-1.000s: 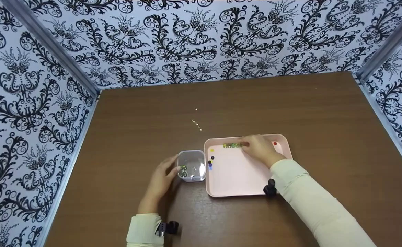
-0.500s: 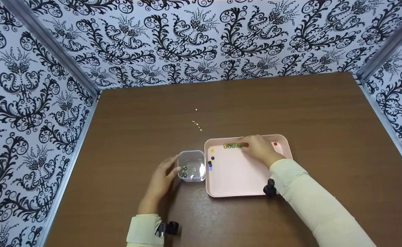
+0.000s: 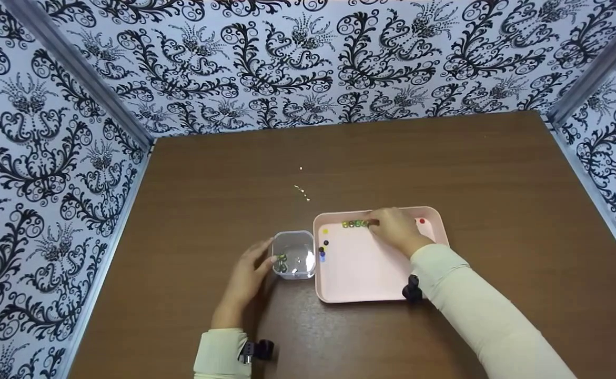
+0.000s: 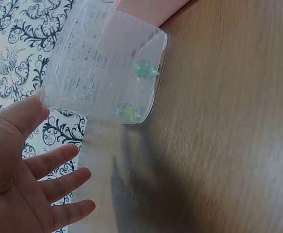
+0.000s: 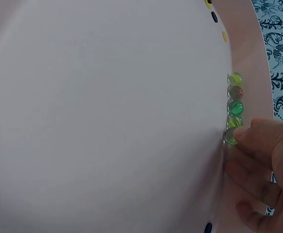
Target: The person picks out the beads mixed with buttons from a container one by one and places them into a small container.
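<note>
My left hand (image 3: 247, 273) is at the left side of a clear plastic container (image 3: 294, 245). In the left wrist view its thumb and forefinger touch the rim, while the other fingers (image 4: 66, 187) spread out straight. Glass marbles lie in the container, a green marble (image 4: 143, 69) and a yellowish marble (image 4: 126, 112) among them. My right hand (image 3: 392, 226) is at the far wall of a pink tray (image 3: 365, 268). Its fingertips pinch a greenish marble (image 5: 231, 136) at the end of a row of marbles (image 5: 235, 92) along that wall.
Small yellow, black and blue pieces (image 3: 322, 251) lie along the tray's left wall, and a red piece (image 3: 422, 221) near its far right corner. The container stands against the tray's left side. Patterned walls (image 3: 286, 63) border the brown table (image 3: 223, 184).
The right hand has shifted very slightly left along the row of marbles. The left hand, container and tray stay in place.
</note>
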The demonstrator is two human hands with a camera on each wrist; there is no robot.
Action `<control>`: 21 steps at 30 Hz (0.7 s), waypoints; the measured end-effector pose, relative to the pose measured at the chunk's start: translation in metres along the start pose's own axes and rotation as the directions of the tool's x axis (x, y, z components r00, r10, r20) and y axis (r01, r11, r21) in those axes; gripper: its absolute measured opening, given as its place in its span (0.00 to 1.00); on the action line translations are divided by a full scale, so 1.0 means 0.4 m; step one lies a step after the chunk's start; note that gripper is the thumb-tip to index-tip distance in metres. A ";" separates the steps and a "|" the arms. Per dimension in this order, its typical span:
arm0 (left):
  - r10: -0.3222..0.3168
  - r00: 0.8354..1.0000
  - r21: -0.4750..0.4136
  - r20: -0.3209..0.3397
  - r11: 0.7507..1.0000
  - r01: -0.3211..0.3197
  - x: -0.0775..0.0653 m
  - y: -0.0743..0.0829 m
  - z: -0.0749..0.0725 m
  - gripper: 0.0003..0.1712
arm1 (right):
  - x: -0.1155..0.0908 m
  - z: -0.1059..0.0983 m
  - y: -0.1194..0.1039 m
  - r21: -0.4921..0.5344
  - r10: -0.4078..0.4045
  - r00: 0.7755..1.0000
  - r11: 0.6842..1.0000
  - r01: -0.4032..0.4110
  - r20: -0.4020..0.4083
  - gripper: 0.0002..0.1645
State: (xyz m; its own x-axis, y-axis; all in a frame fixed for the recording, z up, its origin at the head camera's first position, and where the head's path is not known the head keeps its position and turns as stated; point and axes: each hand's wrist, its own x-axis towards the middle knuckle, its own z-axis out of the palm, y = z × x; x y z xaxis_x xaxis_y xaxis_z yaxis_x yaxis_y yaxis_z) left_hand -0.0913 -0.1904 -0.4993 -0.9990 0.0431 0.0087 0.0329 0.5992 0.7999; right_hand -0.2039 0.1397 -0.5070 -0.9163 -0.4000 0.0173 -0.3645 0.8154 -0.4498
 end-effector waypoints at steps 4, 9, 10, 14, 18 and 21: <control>-0.008 1.000 0.004 0.008 1.000 0.008 0.000 -0.001 -0.002 0.25 | 0.001 0.001 0.000 -0.014 0.000 1.000 1.000 0.000 -0.004 0.15; -0.008 1.000 0.007 0.006 1.000 0.008 -0.001 0.001 -0.002 0.25 | 0.001 0.002 0.001 -0.011 0.008 1.000 1.000 -0.008 0.001 0.15; -0.004 1.000 0.010 0.004 1.000 0.004 -0.001 0.001 -0.002 0.25 | 0.001 0.002 0.001 -0.009 0.007 1.000 1.000 -0.007 0.000 0.15; -0.009 1.000 0.008 0.003 1.000 0.009 -0.001 0.004 -0.001 0.25 | 0.002 0.003 0.001 0.001 -0.009 1.000 1.000 0.009 -0.002 0.15; -0.012 1.000 0.005 0.004 1.000 0.012 0.000 0.006 -0.002 0.25 | 0.003 0.003 0.002 0.007 -0.023 1.000 1.000 0.023 -0.005 0.14; -0.010 1.000 0.006 0.004 1.000 0.010 0.001 0.005 -0.002 0.25 | 0.004 0.004 0.002 -0.002 -0.019 1.000 1.000 0.019 -0.002 0.15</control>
State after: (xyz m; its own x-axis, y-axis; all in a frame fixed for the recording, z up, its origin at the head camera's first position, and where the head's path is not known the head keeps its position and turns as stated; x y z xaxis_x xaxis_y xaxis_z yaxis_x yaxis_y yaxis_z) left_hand -0.0916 -0.1898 -0.4972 -0.9992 0.0403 -0.0013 0.0233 0.6048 0.7960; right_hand -0.2053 0.1391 -0.5087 -0.9094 -0.4151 0.0274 -0.3824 0.8082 -0.4479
